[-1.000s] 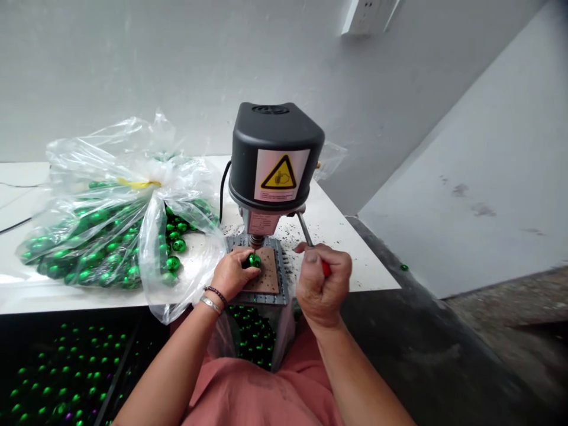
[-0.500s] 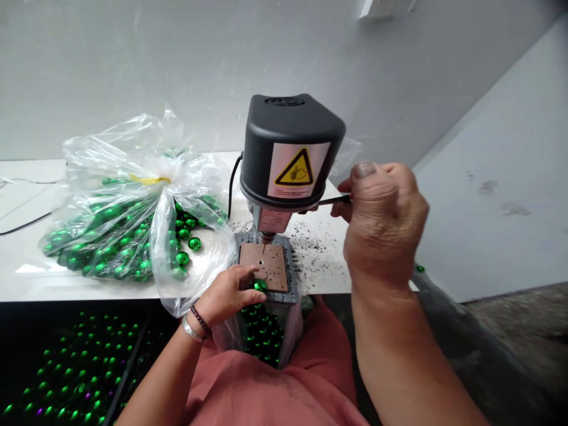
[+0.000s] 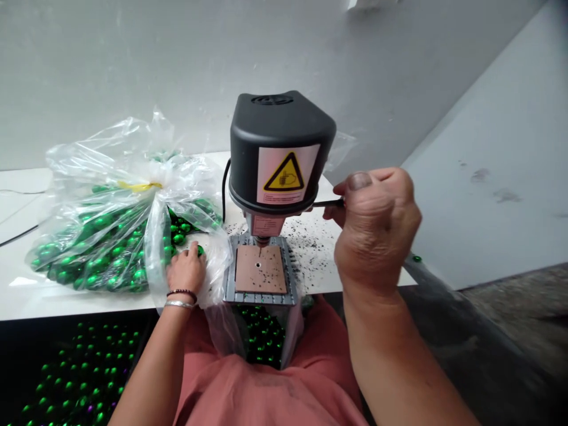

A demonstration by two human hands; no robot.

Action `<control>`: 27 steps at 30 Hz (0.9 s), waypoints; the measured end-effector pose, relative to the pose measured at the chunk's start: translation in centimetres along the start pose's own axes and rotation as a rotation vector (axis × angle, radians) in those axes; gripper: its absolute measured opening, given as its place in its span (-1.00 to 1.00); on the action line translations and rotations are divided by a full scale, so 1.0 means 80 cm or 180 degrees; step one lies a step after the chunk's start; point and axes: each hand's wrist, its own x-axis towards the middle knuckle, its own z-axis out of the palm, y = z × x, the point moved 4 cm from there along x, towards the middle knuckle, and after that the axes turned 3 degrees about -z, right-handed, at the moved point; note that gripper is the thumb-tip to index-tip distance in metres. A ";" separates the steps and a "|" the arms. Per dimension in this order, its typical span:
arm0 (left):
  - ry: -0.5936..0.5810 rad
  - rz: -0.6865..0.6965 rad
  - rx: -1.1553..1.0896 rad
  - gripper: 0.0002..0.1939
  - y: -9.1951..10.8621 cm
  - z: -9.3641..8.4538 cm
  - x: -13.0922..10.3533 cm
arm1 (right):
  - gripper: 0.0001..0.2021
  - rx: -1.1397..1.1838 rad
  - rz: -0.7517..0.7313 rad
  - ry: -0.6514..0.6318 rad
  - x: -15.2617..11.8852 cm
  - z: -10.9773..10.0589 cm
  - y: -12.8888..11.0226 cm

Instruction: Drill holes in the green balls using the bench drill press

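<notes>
- Glossy, round and mirror-like, a green ball [image 3: 201,251] sits on the table by the fingertips of the left hand [image 3: 186,270], near the mouth of a clear bag.
- The left hand's fingers are spread forward; whether they grip the ball, I cannot tell.
- The right hand [image 3: 377,228] is a fist wrapped around the end of a thin dark lever [image 3: 327,203] on the drill press [image 3: 282,130], whose smooth black housing bears a yellow warning triangle.
- Below the slim drill bit [image 3: 260,252] lies a flat brown board [image 3: 261,278] with one round hole, set on a slotted grey metal base [image 3: 229,291].
- The crinkled plastic bag [image 3: 93,157], knotted with a yellow tie [image 3: 139,186], bulges with shiny green balls.
- The white table [image 3: 39,302] is littered with dark shavings [image 3: 310,242] beside the base; pale, smudged walls meet a dark floor [image 3: 426,349].
- Compared with a second ago, the left hand has moved from the board to the bag's mouth, the lever has swung up from its downward slant to nearly level, and the board's hole is now uncovered.
</notes>
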 end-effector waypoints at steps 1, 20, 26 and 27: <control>-0.0064 0.0093 -0.0020 -0.53 0.004 0.004 -0.001 | -0.61 0.0024 -0.0003 0.0007 -0.001 0.000 0.000; -0.2596 -0.0668 -0.5405 -0.80 0.081 -0.022 -0.063 | -0.69 0.0091 -0.0278 -0.0069 -0.001 -0.001 -0.005; -0.2109 -0.0082 -0.4321 -0.57 0.104 -0.019 -0.064 | -0.70 0.0191 -0.0342 -0.0094 0.000 -0.002 -0.008; -0.2068 -0.0061 -0.4162 -0.54 0.107 -0.020 -0.064 | -0.69 0.0191 -0.0355 -0.0099 -0.001 -0.003 -0.008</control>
